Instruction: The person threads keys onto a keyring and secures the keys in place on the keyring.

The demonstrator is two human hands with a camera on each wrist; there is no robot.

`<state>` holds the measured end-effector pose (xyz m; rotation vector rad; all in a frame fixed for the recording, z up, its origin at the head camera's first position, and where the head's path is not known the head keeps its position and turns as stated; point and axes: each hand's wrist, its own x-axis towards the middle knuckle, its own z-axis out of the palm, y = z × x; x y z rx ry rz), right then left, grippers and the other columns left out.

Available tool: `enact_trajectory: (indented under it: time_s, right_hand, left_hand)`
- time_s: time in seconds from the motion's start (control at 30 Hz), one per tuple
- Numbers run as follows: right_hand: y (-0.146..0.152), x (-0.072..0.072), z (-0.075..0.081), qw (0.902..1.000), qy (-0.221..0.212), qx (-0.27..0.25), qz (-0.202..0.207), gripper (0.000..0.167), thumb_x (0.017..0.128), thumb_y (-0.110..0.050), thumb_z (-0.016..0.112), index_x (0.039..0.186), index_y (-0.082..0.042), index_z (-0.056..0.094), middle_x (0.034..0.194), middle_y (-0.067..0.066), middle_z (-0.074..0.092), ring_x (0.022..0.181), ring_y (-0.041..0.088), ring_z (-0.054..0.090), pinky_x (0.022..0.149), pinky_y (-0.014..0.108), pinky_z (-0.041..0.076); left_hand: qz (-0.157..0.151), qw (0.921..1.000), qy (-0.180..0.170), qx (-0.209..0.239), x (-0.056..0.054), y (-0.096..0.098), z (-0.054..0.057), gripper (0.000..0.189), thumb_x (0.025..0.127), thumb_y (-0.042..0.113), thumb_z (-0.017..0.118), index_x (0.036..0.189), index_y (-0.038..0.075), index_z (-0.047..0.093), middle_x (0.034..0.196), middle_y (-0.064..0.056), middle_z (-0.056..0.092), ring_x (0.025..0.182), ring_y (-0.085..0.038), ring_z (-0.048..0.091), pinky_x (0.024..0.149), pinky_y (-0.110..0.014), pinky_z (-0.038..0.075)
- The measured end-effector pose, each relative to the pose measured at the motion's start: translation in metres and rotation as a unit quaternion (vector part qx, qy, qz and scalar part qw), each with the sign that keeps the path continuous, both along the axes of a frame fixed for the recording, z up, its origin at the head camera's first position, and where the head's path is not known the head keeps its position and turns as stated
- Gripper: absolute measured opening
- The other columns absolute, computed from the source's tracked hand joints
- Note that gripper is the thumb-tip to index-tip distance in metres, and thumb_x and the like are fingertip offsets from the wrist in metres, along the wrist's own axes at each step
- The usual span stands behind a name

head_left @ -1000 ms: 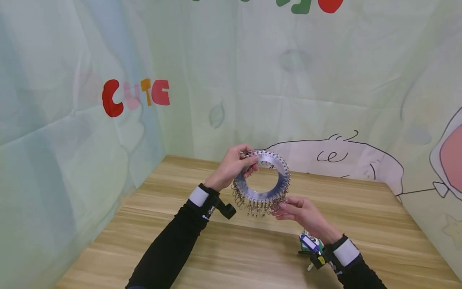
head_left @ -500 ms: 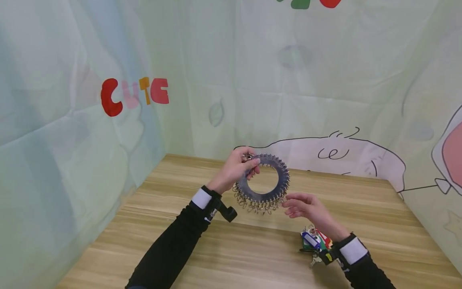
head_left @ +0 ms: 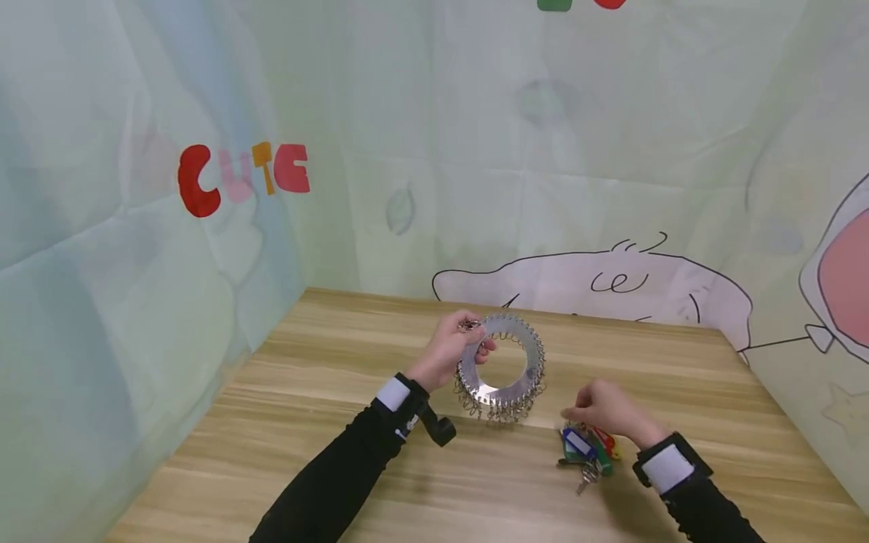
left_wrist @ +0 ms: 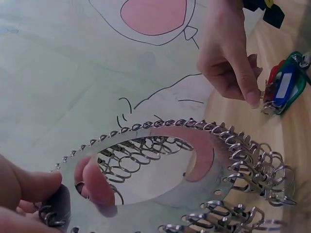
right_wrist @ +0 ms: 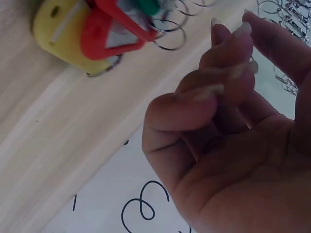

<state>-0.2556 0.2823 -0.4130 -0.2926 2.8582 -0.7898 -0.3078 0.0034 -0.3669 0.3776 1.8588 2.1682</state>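
Note:
My left hand (head_left: pixel 444 351) grips the left edge of a flat metal key-holder ring (head_left: pixel 536 354), which I hold up above the table. Its rim carries many small clips and wire loops (left_wrist: pixel 238 148). The left thumb lies on the plate's face, and fingers show through the centre hole. Over to the right, my right hand (head_left: pixel 611 411) is beside a bunch of keys with coloured tags (head_left: pixel 580 445). Its fingers are loosely curled, with nothing visible between them in the right wrist view. Red and yellow tags (right_wrist: pixel 73 39) and thin split rings (right_wrist: pixel 170 36) are close to the fingertips.
The wooden table (head_left: pixel 339 339) extends under both hands. Printed cloth walls (head_left: pixel 421 188) stand along its back and left side, with another at the right. A band with a small camera (head_left: pixel 437 430) sits on the left wrist.
My right hand has left the metal ring's lower right edge and moved down to the key bunch. The left hand has lowered the metal ring slightly and tilted it.

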Motion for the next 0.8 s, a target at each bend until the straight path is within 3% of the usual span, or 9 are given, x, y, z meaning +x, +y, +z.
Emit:
enact_trajectory:
  time_s: [0.13,0.23,0.37,0.5,0.57,0.67,0.8]
  right_hand:
    - [-0.006,0.001,-0.007,0.999,-0.022,0.029,-0.025,0.027,0.086,-0.031,0.07,0.071,-0.009,0.066,0.061,0.0,0.056,0.053,0.012,0.048,0.048,0.024,0.035]
    - [-0.009,0.001,-0.012,0.9988,-0.019,0.037,-0.024,0.026,0.086,-0.029,0.07,0.071,-0.008,0.066,0.061,0.0,0.057,0.055,0.012,0.049,0.05,0.025,0.036]
    - [-0.011,-0.001,-0.016,0.9989,-0.009,0.042,-0.016,0.021,0.086,-0.023,0.069,0.071,-0.008,0.068,0.061,-0.001,0.057,0.055,0.012,0.05,0.05,0.025,0.038]
    - [-0.01,-0.002,-0.015,0.9992,-0.011,0.037,-0.009,0.016,0.087,-0.018,0.067,0.076,-0.006,0.07,0.065,0.001,0.06,0.058,0.012,0.053,0.052,0.025,0.043]
    - [-0.008,-0.002,-0.013,0.9996,-0.011,0.026,0.0,0.015,0.087,-0.017,0.066,0.079,-0.005,0.07,0.068,0.001,0.06,0.06,0.013,0.053,0.052,0.026,0.044]
    - [-0.004,-0.002,-0.009,0.9998,-0.015,-0.002,0.016,0.015,0.089,-0.016,0.064,0.079,-0.005,0.068,0.069,0.001,0.059,0.06,0.012,0.052,0.051,0.025,0.042]
    - [0.006,-0.002,-0.002,0.9973,-0.016,-0.059,0.041,0.015,0.089,-0.015,0.063,0.079,-0.005,0.065,0.07,0.002,0.059,0.059,0.01,0.049,0.049,0.022,0.039]
  left_hand:
    - [0.03,0.9981,-0.045,0.028,-0.007,-0.005,-0.024,0.018,0.099,0.002,0.042,0.115,-0.007,0.045,0.078,-0.01,0.062,0.065,-0.013,0.058,0.061,-0.024,0.051]
    - [0.069,0.9939,-0.071,0.048,-0.015,-0.011,-0.042,0.009,0.099,0.0,0.043,0.108,-0.002,0.043,0.075,-0.011,0.061,0.062,-0.015,0.056,0.058,-0.025,0.049]
    - [0.111,0.9879,-0.09,0.06,-0.026,-0.022,-0.059,0.004,0.098,-0.001,0.042,0.1,0.002,0.04,0.073,-0.011,0.061,0.056,-0.015,0.055,0.054,-0.024,0.049]
    - [0.122,0.9852,-0.108,0.053,-0.031,-0.031,-0.071,0.003,0.099,-0.002,0.036,0.101,0.0,0.038,0.077,-0.014,0.058,0.055,-0.015,0.055,0.055,-0.025,0.051]
    - [0.12,0.9856,-0.115,0.029,-0.032,-0.035,-0.075,0.011,0.097,-0.004,0.037,0.109,-0.003,0.038,0.082,-0.016,0.056,0.056,-0.016,0.055,0.055,-0.026,0.053]
    - [0.117,0.9869,-0.099,-0.053,-0.029,-0.041,-0.078,0.03,0.092,-0.007,0.043,0.121,-0.007,0.036,0.094,-0.016,0.049,0.063,-0.016,0.052,0.054,-0.025,0.05]
    - [0.111,0.9769,-0.038,-0.179,-0.022,-0.048,-0.071,0.049,0.086,-0.005,0.05,0.131,-0.007,0.031,0.116,-0.022,0.042,0.074,-0.017,0.044,0.053,-0.024,0.04]
